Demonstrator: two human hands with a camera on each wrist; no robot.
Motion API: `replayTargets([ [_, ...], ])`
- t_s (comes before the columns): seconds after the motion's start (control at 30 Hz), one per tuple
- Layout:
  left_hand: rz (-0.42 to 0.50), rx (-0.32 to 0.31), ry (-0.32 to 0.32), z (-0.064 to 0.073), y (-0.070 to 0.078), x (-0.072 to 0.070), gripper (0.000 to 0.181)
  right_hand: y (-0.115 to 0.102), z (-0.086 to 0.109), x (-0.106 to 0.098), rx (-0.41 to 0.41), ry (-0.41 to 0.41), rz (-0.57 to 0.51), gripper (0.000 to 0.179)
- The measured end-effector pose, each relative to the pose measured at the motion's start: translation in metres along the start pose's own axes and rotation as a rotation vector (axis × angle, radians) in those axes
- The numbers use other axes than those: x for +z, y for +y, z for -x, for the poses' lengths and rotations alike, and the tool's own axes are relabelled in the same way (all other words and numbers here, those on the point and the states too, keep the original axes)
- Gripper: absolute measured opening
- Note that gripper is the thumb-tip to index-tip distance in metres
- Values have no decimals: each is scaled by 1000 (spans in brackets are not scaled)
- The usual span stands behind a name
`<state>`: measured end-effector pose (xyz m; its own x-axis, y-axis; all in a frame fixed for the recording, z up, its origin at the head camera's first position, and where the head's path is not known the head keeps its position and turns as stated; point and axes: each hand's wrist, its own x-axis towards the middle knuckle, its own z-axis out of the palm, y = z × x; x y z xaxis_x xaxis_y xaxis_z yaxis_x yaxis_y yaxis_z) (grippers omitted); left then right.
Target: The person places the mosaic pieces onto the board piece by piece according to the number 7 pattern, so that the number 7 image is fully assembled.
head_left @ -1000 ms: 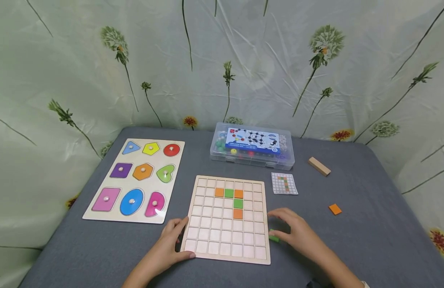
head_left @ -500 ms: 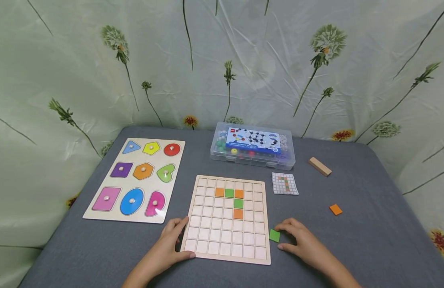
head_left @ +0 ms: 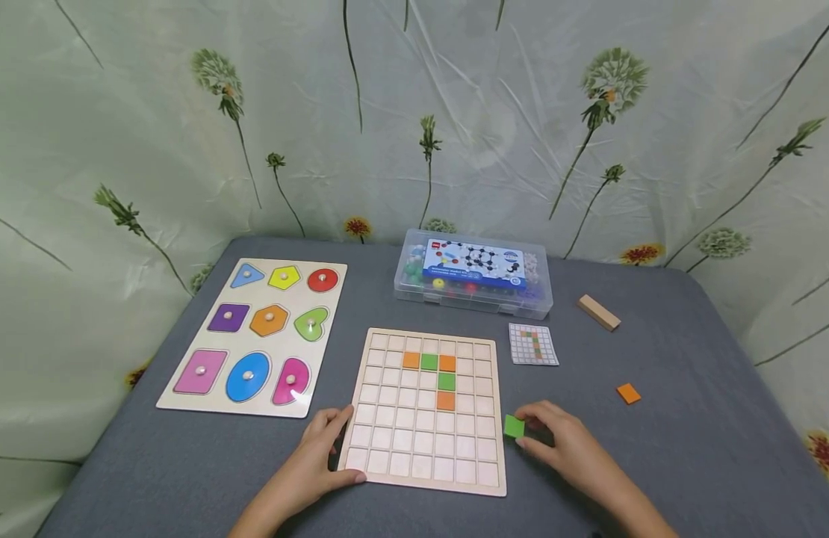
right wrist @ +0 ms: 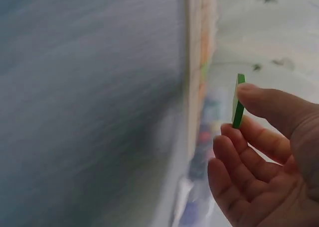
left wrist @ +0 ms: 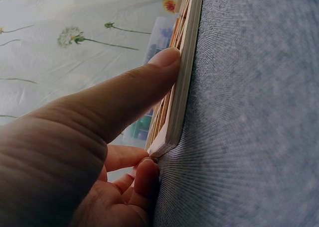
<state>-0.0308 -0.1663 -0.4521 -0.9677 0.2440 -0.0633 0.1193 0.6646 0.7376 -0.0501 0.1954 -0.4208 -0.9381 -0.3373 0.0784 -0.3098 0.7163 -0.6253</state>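
A square wooden grid board (head_left: 424, 444) lies on the table, with several orange and green tiles set in its upper cells. My left hand (head_left: 318, 452) grips its near left corner, the thumb along the front edge and the fingers at the left side. Just right of the board, my right hand (head_left: 569, 448) pinches a green square tile (head_left: 514, 426) between thumb and index finger. In the right wrist view this tile (right wrist: 239, 101) is held by its edges, apart from the table, with the other fingers loosely curled below.
A pattern card (head_left: 533, 344) lies right of the board, below a clear plastic case (head_left: 471, 302). Farther right are a wooden block (head_left: 599, 312) and a loose orange tile (head_left: 628, 394). A knobbed shape puzzle (head_left: 253, 340) lies at the left.
The right hand has shifted its hold on the green tile and raised it slightly, moving a little away from the front edge. The left hand has stayed at the board's corner.
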Motion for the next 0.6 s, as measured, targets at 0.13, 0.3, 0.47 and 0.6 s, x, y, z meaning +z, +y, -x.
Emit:
replayTargets([
  [0.13,-4,-5,5,0,0,0,96,-19,-12,-1,-87,7,-52,31],
  [0.3,0,8,8,0,0,0,95,-33,-27,15,-194,-14,-110,30],
  [0.47,12,9,-1,0,0,-1,95,-30,-39,39,-227,-53,-141,27],
  [0.6,11,5,-3,0,0,-1,95,-27,-44,53,-199,-55,-139,26],
])
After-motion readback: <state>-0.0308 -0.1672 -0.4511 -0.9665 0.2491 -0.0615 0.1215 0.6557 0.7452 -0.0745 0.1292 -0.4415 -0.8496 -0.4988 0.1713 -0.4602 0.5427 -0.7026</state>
